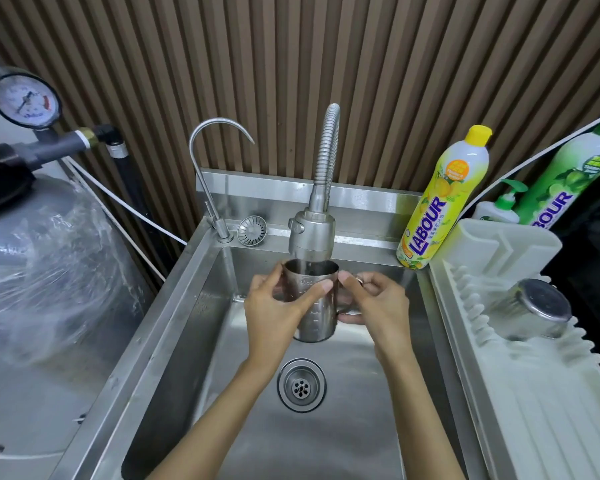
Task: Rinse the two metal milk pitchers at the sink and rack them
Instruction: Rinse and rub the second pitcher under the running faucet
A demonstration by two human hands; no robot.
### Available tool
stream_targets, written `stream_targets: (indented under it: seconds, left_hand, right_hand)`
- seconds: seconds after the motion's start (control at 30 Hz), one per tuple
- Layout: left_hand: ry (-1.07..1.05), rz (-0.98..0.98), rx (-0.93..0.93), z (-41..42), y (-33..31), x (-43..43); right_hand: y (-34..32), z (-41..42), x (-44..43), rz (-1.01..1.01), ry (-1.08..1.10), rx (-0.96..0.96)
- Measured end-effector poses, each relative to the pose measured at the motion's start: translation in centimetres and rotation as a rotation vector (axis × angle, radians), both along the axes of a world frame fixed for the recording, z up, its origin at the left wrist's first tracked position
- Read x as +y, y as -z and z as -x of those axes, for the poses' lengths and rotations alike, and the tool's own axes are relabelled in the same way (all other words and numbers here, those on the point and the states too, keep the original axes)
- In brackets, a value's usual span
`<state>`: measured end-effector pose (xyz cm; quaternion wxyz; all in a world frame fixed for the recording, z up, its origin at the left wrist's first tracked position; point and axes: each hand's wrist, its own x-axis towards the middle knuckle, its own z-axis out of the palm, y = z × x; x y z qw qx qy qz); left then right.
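At frame centre a milk pitcher is held upright under the spray tap head, over the sink, between the left hand and the right hand. At right, a second pitcher lies bottom-up on the drying rack. A dish-soap bottle stands at the sink's upper-right corner.

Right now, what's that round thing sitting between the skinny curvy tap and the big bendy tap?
A metal sink strainer stands propped on the sink ledge, between the skinny tap and the bendy tap. The head view shows it.
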<state>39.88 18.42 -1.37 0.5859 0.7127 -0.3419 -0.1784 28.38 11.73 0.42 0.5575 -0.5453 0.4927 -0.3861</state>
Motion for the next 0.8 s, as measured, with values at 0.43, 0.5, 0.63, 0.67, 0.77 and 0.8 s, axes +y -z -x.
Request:
stream_targets:
  seconds: [0.43, 0.5, 0.63, 0.67, 0.77, 0.8]
  left_hand:
    - [0.111, 0.194, 0.153, -1.0, 0.9, -1.9]
    - [0.097, 0.167, 0.014, -1.3, 0.5, -1.6]
    - [0.013, 0.131, -0.122, -0.9, -0.4, -0.7]
    - [-0.011, 0.119, -0.121, -0.8, -0.6, -0.5]
    - [-0.037, 0.063, -0.023, -0.5, -0.6, -0.2]
    - [-0.021, 0.037, 0.016, -0.5, -0.4, -0.2]
  right_hand:
    - [1.1, -1.2, -0.6, 0.041, -0.079, -0.294]
    - [2.0, -1.7, -0.5, -0.089, -0.126, -0.462]
    - [2.5, -1.7, -0.1, -0.176, -0.154, -0.46]
    - [2.3, -1.6, 0.0, -0.167, -0.146, -0.397]
    - [1.1, -0.9, 0.2, -0.112, -0.074, -0.21]
    - [0.7, -0.7, 0.2, -0.08, -0.038, -0.145]
